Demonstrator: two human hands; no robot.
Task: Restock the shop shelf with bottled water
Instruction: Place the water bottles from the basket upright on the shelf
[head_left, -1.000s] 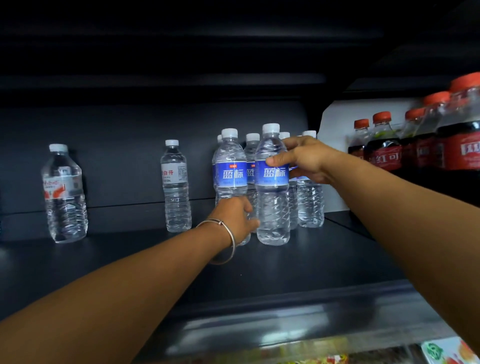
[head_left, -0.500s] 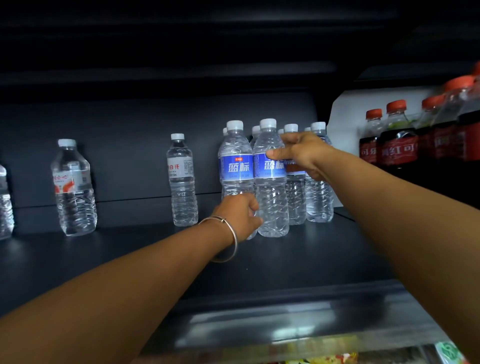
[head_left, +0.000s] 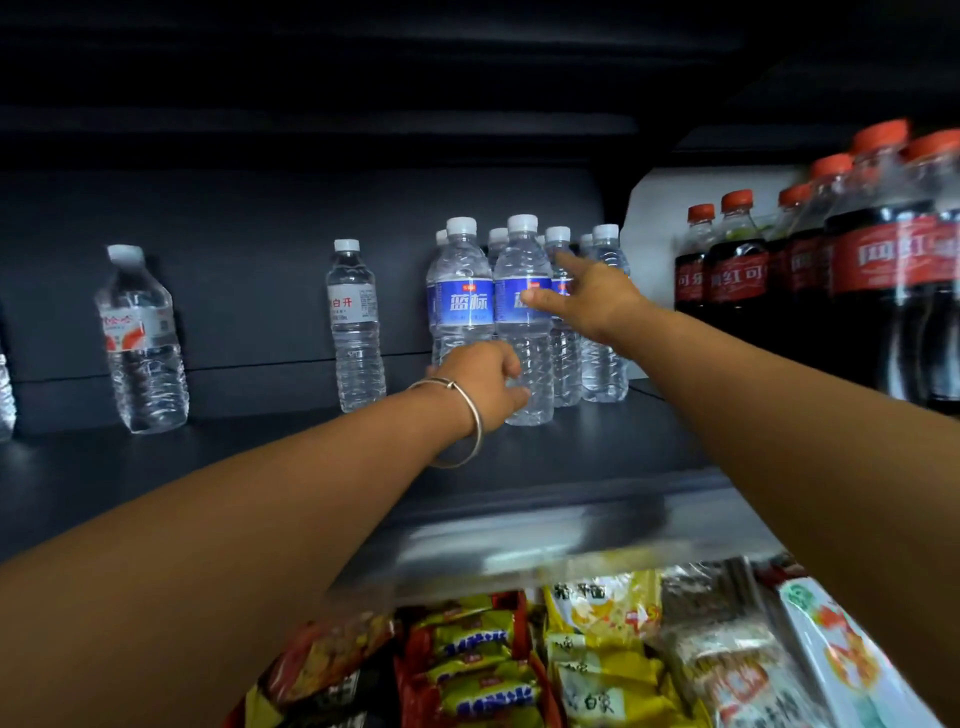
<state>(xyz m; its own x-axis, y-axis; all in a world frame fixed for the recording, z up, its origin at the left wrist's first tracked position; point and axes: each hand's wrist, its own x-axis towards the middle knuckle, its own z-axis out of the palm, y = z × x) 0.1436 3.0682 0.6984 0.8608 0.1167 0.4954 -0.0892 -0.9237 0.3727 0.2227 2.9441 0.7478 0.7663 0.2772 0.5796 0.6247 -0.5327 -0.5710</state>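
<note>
1. Far left, a red-label bottle (head_left: 143, 338) and a slim white-label bottle (head_left: 356, 327) stand apart on the dark shelf (head_left: 260, 467), leaving open room for stock.
2. Our left hand (head_left: 480, 382) curls around the base of a blue-label bottle (head_left: 464, 296), probably to steady it.
3. Our right hand (head_left: 592, 301) spreads loose fingers, its thumb touching the neighbouring front bottle (head_left: 522, 322), likely nudging it into line with the cluster.
4. Cola bottles (head_left: 737, 270) fill the far right.

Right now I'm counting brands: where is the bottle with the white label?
Head view, left of centre: the white-label bottle stands alone on the dark shelf, left of the blue-label bottles.
</note>
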